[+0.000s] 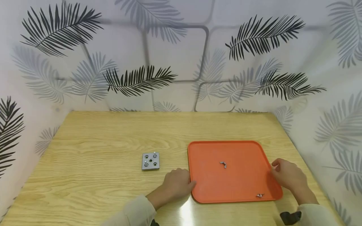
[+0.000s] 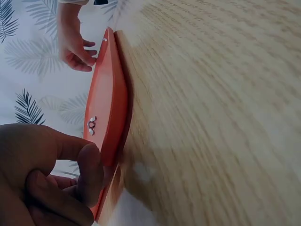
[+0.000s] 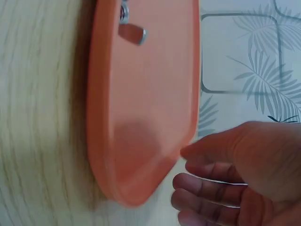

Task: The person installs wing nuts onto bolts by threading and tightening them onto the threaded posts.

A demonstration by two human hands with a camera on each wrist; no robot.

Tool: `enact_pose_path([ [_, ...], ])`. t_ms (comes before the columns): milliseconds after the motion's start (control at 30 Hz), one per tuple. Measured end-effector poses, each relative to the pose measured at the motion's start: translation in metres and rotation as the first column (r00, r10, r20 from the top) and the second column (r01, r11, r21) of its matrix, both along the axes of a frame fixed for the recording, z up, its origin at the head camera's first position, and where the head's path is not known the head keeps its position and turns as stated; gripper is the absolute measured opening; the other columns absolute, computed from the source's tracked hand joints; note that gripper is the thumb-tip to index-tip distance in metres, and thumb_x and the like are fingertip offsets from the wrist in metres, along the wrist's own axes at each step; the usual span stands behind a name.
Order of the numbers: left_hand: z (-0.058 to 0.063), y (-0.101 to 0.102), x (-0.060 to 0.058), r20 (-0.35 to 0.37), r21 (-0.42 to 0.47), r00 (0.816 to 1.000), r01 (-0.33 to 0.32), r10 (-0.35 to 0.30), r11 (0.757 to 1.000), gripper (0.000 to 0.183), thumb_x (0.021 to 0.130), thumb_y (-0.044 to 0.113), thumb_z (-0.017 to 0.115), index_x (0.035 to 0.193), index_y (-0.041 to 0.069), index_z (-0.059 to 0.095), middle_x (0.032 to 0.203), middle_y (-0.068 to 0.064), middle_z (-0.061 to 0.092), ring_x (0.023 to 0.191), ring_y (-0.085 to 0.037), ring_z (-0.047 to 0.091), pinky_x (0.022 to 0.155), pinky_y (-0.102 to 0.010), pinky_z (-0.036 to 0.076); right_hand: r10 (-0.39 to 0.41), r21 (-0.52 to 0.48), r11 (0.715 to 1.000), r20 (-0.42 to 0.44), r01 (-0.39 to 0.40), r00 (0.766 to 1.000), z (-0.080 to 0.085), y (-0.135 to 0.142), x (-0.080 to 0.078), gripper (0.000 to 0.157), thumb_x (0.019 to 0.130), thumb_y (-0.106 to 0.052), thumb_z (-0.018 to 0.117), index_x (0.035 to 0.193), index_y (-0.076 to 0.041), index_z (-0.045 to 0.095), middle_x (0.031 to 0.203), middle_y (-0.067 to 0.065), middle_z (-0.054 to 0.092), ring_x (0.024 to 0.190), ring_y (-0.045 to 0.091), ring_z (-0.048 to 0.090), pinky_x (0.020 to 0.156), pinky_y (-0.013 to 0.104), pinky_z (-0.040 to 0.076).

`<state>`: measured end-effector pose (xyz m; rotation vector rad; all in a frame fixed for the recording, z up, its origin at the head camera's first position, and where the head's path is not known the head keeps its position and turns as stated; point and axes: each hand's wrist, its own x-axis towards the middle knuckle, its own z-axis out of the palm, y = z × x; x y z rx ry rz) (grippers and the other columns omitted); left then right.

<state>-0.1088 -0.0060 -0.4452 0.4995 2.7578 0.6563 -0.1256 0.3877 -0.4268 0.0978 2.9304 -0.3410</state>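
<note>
An orange tray [image 1: 234, 182] lies on the wooden table, right of centre. At its left rim, my left hand [image 1: 177, 184] holds the edge, the thumb reaching over onto the tray; the left wrist view shows the fingers [image 2: 89, 169] curled at the rim. Beside the right rim is my right hand [image 1: 291, 177], its thumb at the edge and its other fingers [image 3: 207, 188] loosely bent outside the tray. Two small metal wing nuts sit in the tray: one wing nut [image 1: 223, 164] near the middle, the other wing nut [image 1: 259, 195] by the front right.
Left of the tray stands a square grey metal block [image 1: 150, 166] with holes and two upright bolts. The wooden table [image 1: 93, 163] extends to a leaf-patterned curtain [image 1: 175, 56] at the back and sides.
</note>
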Motion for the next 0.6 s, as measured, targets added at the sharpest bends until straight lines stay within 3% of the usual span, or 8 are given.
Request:
enact_pose_path([
  [300, -0.0032, 0.0070, 0.0014, -0.011, -0.027, 1.000, -0.007, 0.007, 1.000, 0.046, 0.091, 0.029, 0.065, 0.054, 0.018, 0.038, 0.051, 0.006, 0.037, 0.048, -0.012, 0.043, 0.044, -0.032, 0.036, 0.011, 0.012, 1.000, 0.008, -0.011, 1.000, -0.0009, 0.0084, 0.0027, 0.022, 0.087, -0.015, 0.061, 0.096, 0.001, 0.073, 0.091, 0.020, 0.073, 0.080, 0.038, 0.068, 0.068, 0.051, 0.052],
  [467, -0.0026, 0.0090, 0.0004, -0.019, -0.058, 1.000, -0.021, 0.020, 0.998, 0.041, 0.089, 0.026, 0.064, 0.055, 0.017, 0.043, 0.055, 0.002, 0.049, 0.052, -0.015, 0.051, 0.048, -0.036, 0.042, 0.020, 0.014, 1.000, -0.037, -0.019, 0.999, -0.0028, 0.0067, 0.0022, 0.019, 0.086, -0.013, 0.061, 0.091, 0.001, 0.073, 0.088, 0.019, 0.073, 0.077, 0.036, 0.069, 0.068, 0.051, 0.052],
  [600, -0.0042, 0.0091, -0.0056, -0.068, -0.102, 0.996, -0.057, 0.050, 0.993, 0.033, 0.086, 0.023, 0.063, 0.057, 0.014, 0.050, 0.060, -0.003, 0.058, 0.056, -0.020, 0.058, 0.049, -0.040, 0.045, 0.015, 0.000, 1.000, -0.048, -0.015, 0.999, -0.0039, 0.0021, -0.0023, 0.019, 0.088, -0.012, 0.060, 0.092, 0.002, 0.073, 0.088, 0.020, 0.073, 0.075, 0.034, 0.068, 0.068, 0.051, 0.053],
])
